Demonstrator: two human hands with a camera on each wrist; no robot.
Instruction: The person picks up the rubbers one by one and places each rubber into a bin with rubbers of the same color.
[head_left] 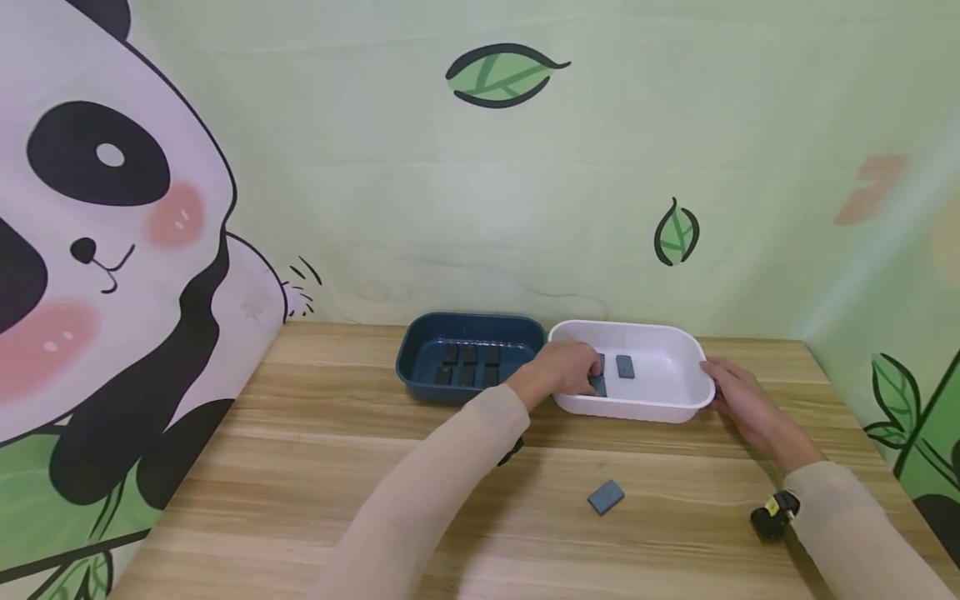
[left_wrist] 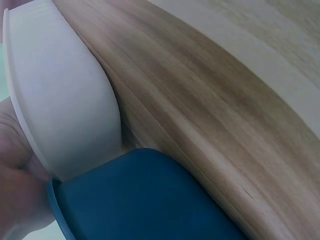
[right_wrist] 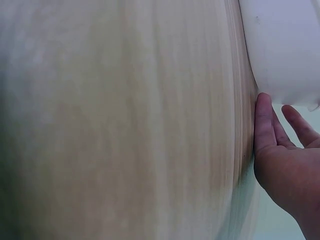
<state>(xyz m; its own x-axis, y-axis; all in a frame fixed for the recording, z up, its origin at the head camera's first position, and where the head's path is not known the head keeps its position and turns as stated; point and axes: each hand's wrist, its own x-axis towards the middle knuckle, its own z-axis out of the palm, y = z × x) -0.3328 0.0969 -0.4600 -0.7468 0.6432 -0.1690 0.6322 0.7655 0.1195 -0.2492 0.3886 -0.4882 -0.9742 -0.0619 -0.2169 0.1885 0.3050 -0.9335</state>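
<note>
My left hand [head_left: 566, 367] reaches down into the left end of a white rectangular bin [head_left: 652, 408], fingers bent downward. A dark grey tile [head_left: 598, 386] shows right at its fingertips, partly covered; whether they pinch it is hidden. Two more grey tiles lie in the bin, one close by the hand and one grey tile [head_left: 625, 367] farther right. In the left wrist view the left hand [left_wrist: 20, 170] is partly behind the bin walls. My right hand [head_left: 742, 404] touches the white bin's right end. The right wrist view shows that right hand [right_wrist: 287, 150] with extended fingers against the wall.
A dark blue bin [head_left: 408, 379] stands against the white bin's left side, with several dark tiles [head_left: 469, 355] in rows. One loose grey tile [head_left: 606, 497] lies on the wooden table [head_left: 315, 475] in front. A leaf-and-panda printed backdrop [head_left: 360, 167] rises behind the table.
</note>
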